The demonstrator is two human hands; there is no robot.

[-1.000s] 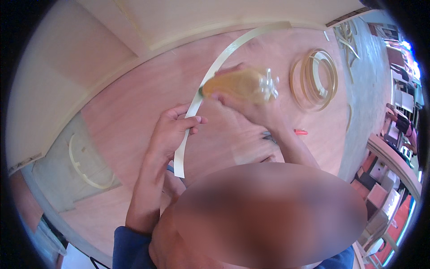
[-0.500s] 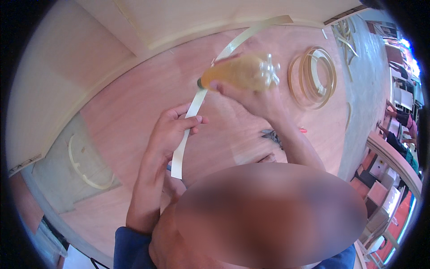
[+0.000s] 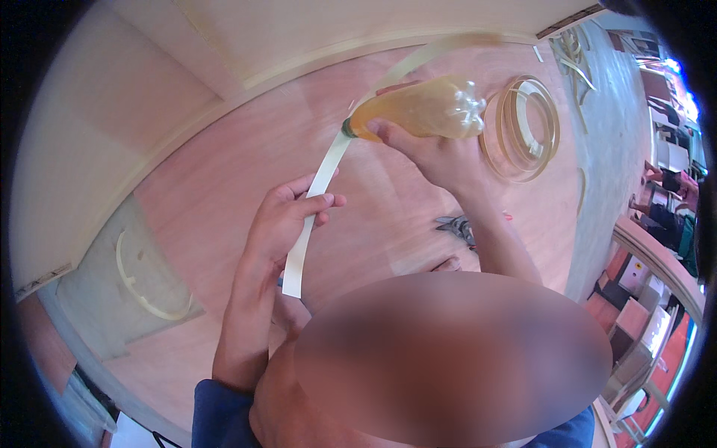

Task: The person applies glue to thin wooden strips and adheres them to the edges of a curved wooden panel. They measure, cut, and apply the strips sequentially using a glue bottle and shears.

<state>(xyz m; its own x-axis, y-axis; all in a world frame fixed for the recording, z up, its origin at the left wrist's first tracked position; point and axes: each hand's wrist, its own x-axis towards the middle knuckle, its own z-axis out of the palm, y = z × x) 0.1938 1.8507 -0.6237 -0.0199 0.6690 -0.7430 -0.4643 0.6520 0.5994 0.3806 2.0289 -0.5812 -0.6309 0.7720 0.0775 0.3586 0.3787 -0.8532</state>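
My left hand (image 3: pixel 287 216) pinches a long, pale, flexible strip of edge banding (image 3: pixel 326 170) between thumb and fingers. One end of the strip hangs down past my wrist; the other curves away to the upper right. In my right hand (image 3: pixel 437 155) is a clear plastic bottle (image 3: pixel 418 108) of amber liquid, probably glue, lying almost level. Its dark green cap end points left and meets the strip's surface, as far as I can tell. Part of the strip is hidden behind the bottle.
A coil of edge banding (image 3: pixel 489 142) lies on the pinkish plywood sheet (image 3: pixel 246 172) at right. Grey snips (image 3: pixel 457 228) rest beside my right forearm. A pale panel (image 3: pixel 149 82) rises along the far left. A loose curved strip (image 3: pixel 125 272) lies at left. People (image 3: pixel 672 183) are at the far right.
The bottle and my right hand have shifted slightly right along the strip. The strip's far end has swung a little and is blurred. My left hand stays nearly still.
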